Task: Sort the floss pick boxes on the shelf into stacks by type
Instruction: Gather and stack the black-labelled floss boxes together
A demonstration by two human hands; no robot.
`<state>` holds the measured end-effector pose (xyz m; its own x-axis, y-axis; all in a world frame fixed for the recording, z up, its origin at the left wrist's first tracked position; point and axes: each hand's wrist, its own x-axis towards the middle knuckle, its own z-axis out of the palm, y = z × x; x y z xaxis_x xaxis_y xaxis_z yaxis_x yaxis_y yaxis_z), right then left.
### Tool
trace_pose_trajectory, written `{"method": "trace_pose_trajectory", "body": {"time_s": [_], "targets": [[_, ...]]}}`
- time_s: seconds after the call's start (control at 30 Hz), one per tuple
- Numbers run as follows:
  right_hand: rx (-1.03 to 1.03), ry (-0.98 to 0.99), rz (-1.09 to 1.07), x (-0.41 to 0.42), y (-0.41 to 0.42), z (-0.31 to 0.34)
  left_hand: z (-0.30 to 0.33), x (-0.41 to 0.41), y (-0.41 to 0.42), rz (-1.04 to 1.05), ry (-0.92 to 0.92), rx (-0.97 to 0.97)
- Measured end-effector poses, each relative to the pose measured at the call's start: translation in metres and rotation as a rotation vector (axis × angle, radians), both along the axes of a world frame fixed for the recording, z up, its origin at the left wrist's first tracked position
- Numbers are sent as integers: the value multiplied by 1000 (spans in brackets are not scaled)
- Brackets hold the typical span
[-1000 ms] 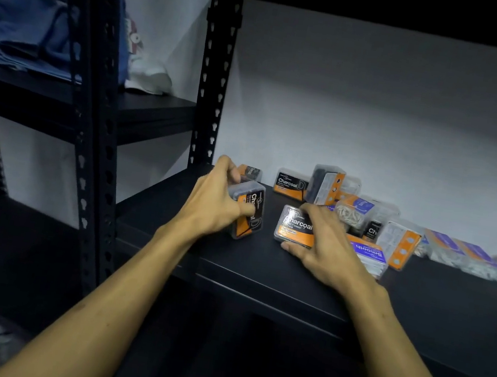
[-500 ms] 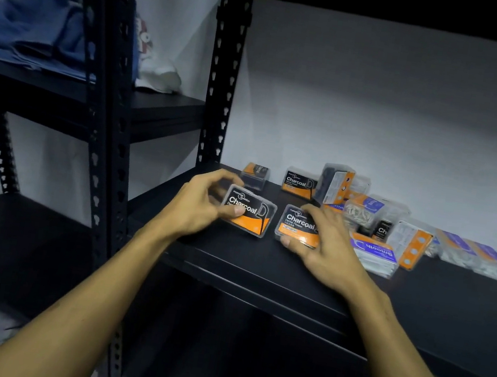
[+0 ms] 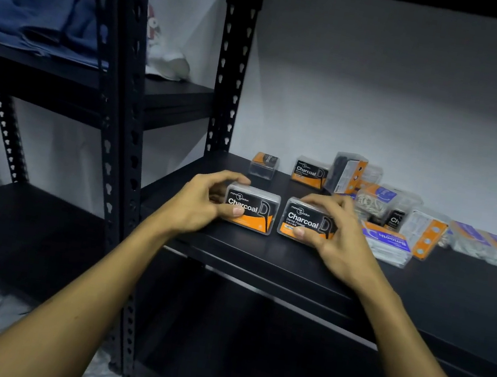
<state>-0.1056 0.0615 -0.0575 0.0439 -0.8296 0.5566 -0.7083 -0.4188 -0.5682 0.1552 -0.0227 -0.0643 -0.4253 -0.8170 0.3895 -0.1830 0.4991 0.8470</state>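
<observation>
Floss pick boxes lie all over the black shelf (image 3: 263,255), and I am sorting them by kind. My left hand (image 3: 203,204) grips one Charcoal box (image 3: 253,210) with thumb below and fingers curled over the top. My right hand (image 3: 335,233) grips a second Charcoal box (image 3: 303,220) the same way. The two boxes sit side by side near the front edge, just apart, labels facing up at me.

I think I am starting the Charcoal stack. Next I should lift one box and set it flat on top of the other, edges lined up so it does not slide off.

From my hands, at 12 o'clock, another Charcoal box (image 3: 309,173) stands near the wall. At 11 o'clock a small box (image 3: 264,165) looks see-through, with dark picks in it. At 1 o'clock a box (image 3: 347,174) stands on its end with dark picks in it. At 2 o'clock a clear box with a purple label (image 3: 374,200) holds white picks. At 3 o'clock a purple Smooth box (image 3: 388,245) lies upside down to me, beside a box on its edge with an orange side (image 3: 426,232). More purple boxes (image 3: 487,245) lie farther right; I cannot tell how many.
</observation>
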Motion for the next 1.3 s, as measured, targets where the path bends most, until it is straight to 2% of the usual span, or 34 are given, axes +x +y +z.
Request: {"method": "trace_pose_trajectory", "body": {"time_s": [0.1,0.23,0.37,0.83,1.0,1.2,1.3], "targets": [[37,-64,16,-3,0,-1,0,1,1,-17,3,2],[149,-305,73,-9,0,-1,-1,1,-1,-14,1,23],[176,-396,180,-9,2,2,-3,1,-3,-2,-9,27],[216,-360,218,-6,3,1,-5,2,-5,16,-32,-26],[194,-262,153,-5,2,-1,-2,2,-4,-4,-28,-20],[177,-210,123,-4,4,1,0,2,-1,-12,-33,22],[201,-260,110,-3,7,3,4,4,2,-21,-15,79]]}}
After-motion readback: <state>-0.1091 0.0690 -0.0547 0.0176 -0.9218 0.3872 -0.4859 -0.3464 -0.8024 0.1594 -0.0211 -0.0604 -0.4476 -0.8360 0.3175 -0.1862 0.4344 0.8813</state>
